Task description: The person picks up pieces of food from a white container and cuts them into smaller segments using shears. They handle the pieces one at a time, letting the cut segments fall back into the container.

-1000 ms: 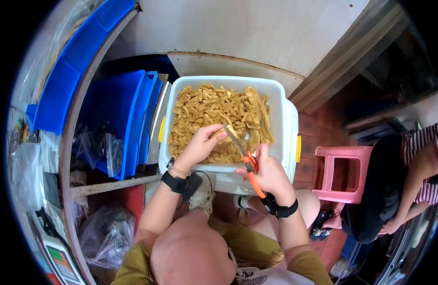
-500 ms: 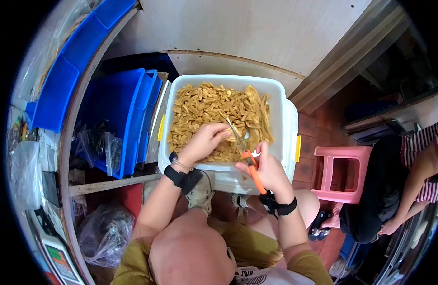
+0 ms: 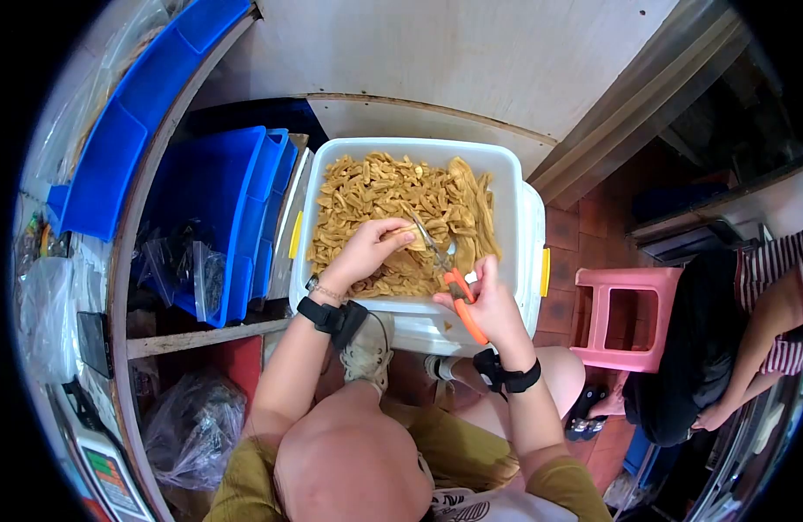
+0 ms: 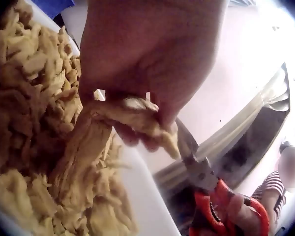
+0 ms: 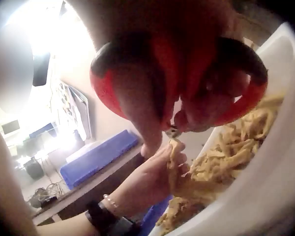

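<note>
My left hand (image 3: 366, 254) pinches a tan, wrinkled strip (image 4: 132, 118) between thumb and fingers, above a heap of similar tan pieces (image 3: 371, 187). In the left wrist view the strip's short end pokes out past the thumb, and its longer part hangs down over the heap. My right hand (image 3: 495, 306) grips a pair of scissors (image 4: 201, 174) with orange-red and black handles, fingers through the loops. The metal blades (image 3: 432, 246) point toward the left hand, right beside the strip's short end. The heap fills a white plastic bin (image 3: 419, 146); longer uncut-looking strips (image 3: 484, 213) lie along its right side.
Blue trays (image 3: 218, 200) stand on a shelf at the left, with small plastic bags inside. A pink stool (image 3: 628, 357) and a seated person in a striped top (image 3: 780, 261) are at the right. Behind the bin rises a pale board wall (image 3: 445, 65).
The left hand has shifted slightly along with the strip, staying over the bin. The scissors and right hand have changed angle a little, their blades still close to the left fingertips.
</note>
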The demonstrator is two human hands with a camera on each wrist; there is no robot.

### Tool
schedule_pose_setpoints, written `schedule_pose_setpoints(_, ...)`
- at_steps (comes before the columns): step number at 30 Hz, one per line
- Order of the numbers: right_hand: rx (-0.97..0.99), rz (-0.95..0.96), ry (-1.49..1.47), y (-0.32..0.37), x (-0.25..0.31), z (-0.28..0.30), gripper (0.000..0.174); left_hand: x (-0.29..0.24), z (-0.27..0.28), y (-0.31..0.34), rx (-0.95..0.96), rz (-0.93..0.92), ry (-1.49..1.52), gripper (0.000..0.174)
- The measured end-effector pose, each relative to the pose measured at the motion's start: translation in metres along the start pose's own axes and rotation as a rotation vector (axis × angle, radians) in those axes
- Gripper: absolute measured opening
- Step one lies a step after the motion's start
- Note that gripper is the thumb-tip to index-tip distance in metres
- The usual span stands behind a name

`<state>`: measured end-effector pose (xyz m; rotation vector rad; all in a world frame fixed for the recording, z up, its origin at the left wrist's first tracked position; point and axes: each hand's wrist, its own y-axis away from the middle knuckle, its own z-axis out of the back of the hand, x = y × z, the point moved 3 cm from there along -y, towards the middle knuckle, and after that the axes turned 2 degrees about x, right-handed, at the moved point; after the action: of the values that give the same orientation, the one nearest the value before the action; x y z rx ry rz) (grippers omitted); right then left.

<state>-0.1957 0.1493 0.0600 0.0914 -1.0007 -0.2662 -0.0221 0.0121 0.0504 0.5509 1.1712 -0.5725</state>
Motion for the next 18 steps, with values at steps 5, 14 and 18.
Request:
schedule_pose_setpoints(5, -0.005, 0.023, 0.120, 0.003, -0.001, 0.013, 0.070, 0.044, 0.003, -0.002, -0.099, 0.038, 0.350, 0.025)
schedule_pose_setpoints(14, 0.114, -0.035, 0.248, 0.005, 0.006, 0.014, 0.073, 0.045, -0.005, 0.012, -0.102, 0.067, 0.606, 0.013)
schedule_pose_setpoints(18, 0.134, -0.031, 0.203, 0.005, 0.002, 0.012, 0.073, 0.037, -0.008, 0.012, -0.116, 0.032, 0.658, 0.013)
